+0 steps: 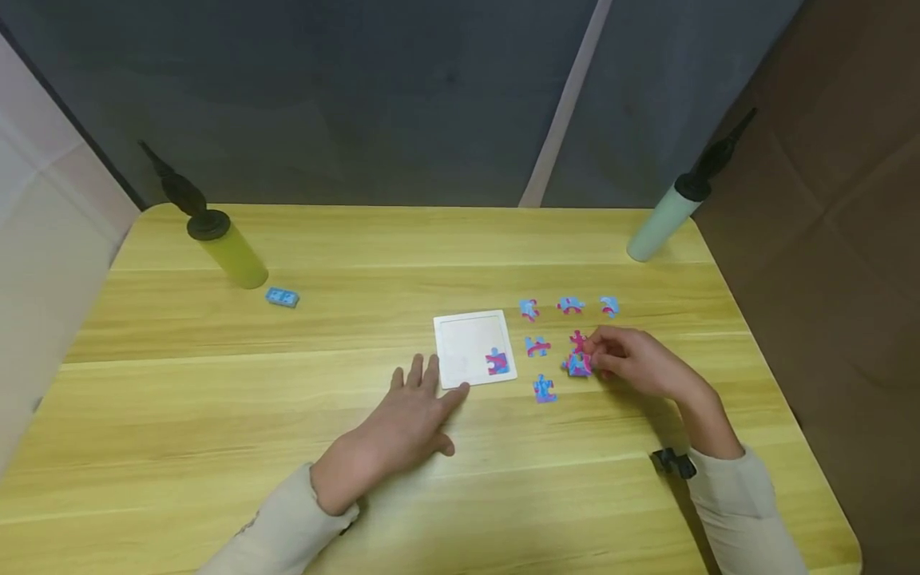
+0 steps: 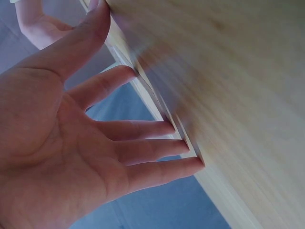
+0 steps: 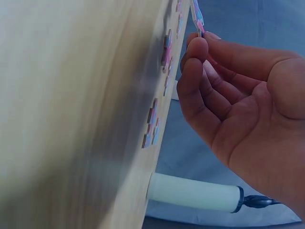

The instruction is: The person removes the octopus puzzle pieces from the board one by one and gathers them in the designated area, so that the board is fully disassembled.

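A white square puzzle tray (image 1: 463,347) lies mid-table, with one pink and blue jigsaw piece in its lower right corner. My left hand (image 1: 404,427) is spread beside its lower left side, with the index fingertip at the tray's near edge; in the left wrist view the left hand's fingers (image 2: 152,174) are straight. My right hand (image 1: 636,363) pinches a jigsaw piece (image 3: 197,14) between thumb and fingertips, raised off the tabletop. Several loose jigsaw pieces (image 1: 544,389) lie right of the tray, one (image 1: 578,339) just beyond the held piece.
A yellow-green cylinder with a black top (image 1: 233,254) stands at the back left, a light blue block (image 1: 283,297) near its base. At the back right stands a pale green cylinder (image 1: 663,224), also black-topped. A dark curtain (image 1: 359,104) hangs behind the wooden table (image 1: 180,415).
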A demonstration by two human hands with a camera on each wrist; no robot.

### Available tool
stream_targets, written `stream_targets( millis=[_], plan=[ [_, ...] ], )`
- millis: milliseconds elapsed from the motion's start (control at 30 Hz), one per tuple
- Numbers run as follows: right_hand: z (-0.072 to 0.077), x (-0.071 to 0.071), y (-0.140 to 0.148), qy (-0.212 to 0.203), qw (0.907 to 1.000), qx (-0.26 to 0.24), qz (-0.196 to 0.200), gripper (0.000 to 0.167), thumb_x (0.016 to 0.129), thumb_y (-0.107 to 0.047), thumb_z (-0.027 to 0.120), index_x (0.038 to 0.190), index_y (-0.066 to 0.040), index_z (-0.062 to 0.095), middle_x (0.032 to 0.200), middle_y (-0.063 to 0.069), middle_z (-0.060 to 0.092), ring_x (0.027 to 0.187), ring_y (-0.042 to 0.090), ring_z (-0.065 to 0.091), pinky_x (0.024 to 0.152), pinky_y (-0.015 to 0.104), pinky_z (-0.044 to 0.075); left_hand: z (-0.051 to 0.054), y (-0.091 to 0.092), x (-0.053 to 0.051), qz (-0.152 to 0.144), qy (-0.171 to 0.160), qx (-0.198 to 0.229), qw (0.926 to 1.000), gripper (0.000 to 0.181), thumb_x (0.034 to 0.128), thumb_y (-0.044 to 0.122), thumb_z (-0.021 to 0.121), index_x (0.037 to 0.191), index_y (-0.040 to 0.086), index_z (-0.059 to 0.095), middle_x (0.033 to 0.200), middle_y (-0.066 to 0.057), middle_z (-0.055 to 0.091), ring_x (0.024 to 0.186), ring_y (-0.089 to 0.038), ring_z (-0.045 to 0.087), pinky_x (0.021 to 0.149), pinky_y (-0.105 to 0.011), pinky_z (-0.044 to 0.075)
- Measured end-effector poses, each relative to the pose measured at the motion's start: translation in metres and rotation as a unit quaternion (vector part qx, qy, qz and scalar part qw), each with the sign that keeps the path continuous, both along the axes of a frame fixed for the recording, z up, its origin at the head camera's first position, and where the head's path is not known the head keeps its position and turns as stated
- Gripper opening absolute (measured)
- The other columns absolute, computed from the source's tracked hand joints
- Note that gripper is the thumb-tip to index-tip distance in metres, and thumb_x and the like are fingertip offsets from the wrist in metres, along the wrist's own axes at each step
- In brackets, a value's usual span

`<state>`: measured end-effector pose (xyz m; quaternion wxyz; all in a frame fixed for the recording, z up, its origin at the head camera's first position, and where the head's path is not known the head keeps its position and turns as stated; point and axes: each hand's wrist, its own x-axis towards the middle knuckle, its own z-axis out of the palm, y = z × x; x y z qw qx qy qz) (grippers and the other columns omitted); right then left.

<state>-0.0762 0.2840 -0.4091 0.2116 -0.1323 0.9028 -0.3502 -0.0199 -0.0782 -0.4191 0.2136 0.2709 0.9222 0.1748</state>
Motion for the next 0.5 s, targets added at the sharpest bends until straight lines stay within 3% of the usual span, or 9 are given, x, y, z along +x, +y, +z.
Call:
stream_targets(
  millis=[267, 500],
  plan=[
    [-0.006, 0.006, 0.006, -0.022, 0.9997, 0.009, -0.004, 0.007, 0.104, -0.007, 0.058, 0.106, -0.006, 0.065, 0.090, 0.007, 0.068, 0.078, 0.019, 0.062, 0.068, 0.026, 0.052, 0.000, 0.000, 0.000, -0.003, 0.006, 0.002, 1.0000, 0.080, 0.0845, 0.034, 0.082, 0.154, 0.013, 0.049, 0.162, -0.041, 0.022, 0.151, -0.062, 0.019, 0.118, -0.074, 0.025],
    [-0.008, 0.010, 0.011, -0.033, 0.9992, 0.002, 0.020, 0.007, 0.104, -0.008, 0.059, 0.104, -0.009, 0.066, 0.087, 0.006, 0.066, 0.075, 0.019, 0.062, 0.066, 0.026, 0.051, 0.001, 0.000, 0.000, -0.002, 0.003, 0.004, 1.0000, 0.080, 0.0844, 0.034, 0.082, 0.154, 0.013, 0.049, 0.162, -0.041, 0.022, 0.150, -0.063, 0.019, 0.118, -0.074, 0.025]
  ],
)
